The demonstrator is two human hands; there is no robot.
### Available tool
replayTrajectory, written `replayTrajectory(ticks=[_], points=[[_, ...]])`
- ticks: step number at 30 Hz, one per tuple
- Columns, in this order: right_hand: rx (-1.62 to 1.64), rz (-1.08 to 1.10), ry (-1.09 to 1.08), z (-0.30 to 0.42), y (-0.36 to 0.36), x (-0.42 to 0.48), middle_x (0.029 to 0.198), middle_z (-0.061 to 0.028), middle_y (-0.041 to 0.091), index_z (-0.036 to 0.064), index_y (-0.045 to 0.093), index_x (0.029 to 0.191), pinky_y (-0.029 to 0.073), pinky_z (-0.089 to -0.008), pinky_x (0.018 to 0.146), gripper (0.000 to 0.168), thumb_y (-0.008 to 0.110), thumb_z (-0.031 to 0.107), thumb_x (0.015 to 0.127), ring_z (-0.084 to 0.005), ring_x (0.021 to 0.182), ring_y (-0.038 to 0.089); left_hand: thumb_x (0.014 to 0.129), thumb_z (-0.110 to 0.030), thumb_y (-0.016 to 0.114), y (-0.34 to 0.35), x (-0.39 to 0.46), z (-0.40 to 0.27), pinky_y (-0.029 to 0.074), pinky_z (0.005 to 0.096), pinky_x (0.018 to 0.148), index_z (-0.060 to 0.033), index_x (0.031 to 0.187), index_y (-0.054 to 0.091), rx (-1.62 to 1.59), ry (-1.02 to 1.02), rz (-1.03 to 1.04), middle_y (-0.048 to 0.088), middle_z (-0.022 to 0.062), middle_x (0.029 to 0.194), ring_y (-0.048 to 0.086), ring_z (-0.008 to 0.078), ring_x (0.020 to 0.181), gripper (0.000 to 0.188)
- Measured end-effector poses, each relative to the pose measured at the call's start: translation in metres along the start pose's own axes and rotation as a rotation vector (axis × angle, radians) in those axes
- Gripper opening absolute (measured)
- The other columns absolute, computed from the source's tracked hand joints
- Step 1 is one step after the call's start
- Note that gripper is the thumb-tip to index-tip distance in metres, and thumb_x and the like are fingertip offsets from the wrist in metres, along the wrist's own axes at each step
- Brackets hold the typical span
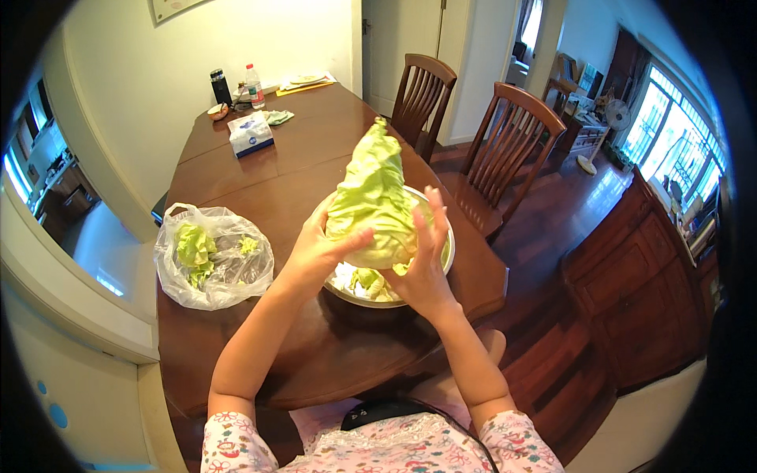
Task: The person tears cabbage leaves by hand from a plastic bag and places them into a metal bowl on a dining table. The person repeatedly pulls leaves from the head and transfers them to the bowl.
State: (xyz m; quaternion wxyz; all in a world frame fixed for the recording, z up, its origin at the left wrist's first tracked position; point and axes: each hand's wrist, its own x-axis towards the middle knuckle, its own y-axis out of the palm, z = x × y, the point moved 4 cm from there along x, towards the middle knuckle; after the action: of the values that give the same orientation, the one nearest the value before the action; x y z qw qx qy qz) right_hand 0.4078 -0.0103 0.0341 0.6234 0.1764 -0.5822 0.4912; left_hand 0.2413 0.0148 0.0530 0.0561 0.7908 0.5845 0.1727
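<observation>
A pale green head of cabbage, pointed at the top, is held up over a metal bowl. My left hand grips its left side, thumb across the front. Around the lower right side is my right hand, its thumb near the base and its slightly blurred fingers spread upward. Torn cabbage leaves lie in the bowl below; the cabbage and my hands hide much of the inside. To the left, a clear plastic bag stands open with cabbage pieces in it.
The wooden table also carries a tissue pack, a green cloth, a small bowl, a plastic bottle and a black flask farther back. Two wooden chairs stand along the right side.
</observation>
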Motion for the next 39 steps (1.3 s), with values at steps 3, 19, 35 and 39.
replayTrajectory(ticks=[3,19,35,39], points=[[0.276,0.104,0.326,-0.01,-0.006,-0.004,0.155,-0.0261,0.021,0.009,0.007,0.157,0.029,-0.0547,0.116,0.126,0.092,0.031,0.067,-0.0458,0.143,0.027,0.087,-0.018,0.078,-0.015,0.008,0.017,0.048,0.0349,0.103,0.0006,0.143,0.041,-0.146,-0.062,0.003,0.057,0.0106,0.134,0.058,0.0193,0.12,0.07],[1.028,-0.2,0.954,-0.015,0.006,-0.011,0.12,-0.0152,0.062,-0.007,0.041,0.137,0.054,-0.0317,0.092,0.086,0.091,0.015,0.07,-0.0188,0.107,0.063,0.082,-0.004,0.076,-0.031,0.008,-0.003,0.05,0.0381,0.084,-0.0044,0.103,0.064,1.264,1.033,-0.329,0.064,0.0113,0.1,0.063,0.0281,0.094,0.024],[0.239,-0.107,0.335,0.02,0.02,-0.002,0.138,-0.0232,0.047,-0.001,0.031,0.148,0.044,-0.0448,0.104,0.106,0.093,0.02,0.065,-0.0378,0.124,0.051,0.079,-0.022,0.083,-0.021,0.004,-0.001,0.034,0.039,0.113,0.0007,0.15,0.029,0.35,0.212,0.189,0.047,0.0138,0.143,0.045,0.0242,0.134,0.091],[0.21,-0.045,0.267,0.024,0.019,-0.001,0.137,-0.0238,0.047,-0.003,0.028,0.15,0.043,-0.047,0.103,0.102,0.089,0.019,0.071,-0.0397,0.122,0.051,0.071,-0.012,0.088,-0.019,0.006,-0.001,0.035,0.0399,0.113,0.0025,0.146,0.034,0.082,0.189,0.187,0.05,0.0133,0.14,0.046,0.0242,0.132,0.093]])
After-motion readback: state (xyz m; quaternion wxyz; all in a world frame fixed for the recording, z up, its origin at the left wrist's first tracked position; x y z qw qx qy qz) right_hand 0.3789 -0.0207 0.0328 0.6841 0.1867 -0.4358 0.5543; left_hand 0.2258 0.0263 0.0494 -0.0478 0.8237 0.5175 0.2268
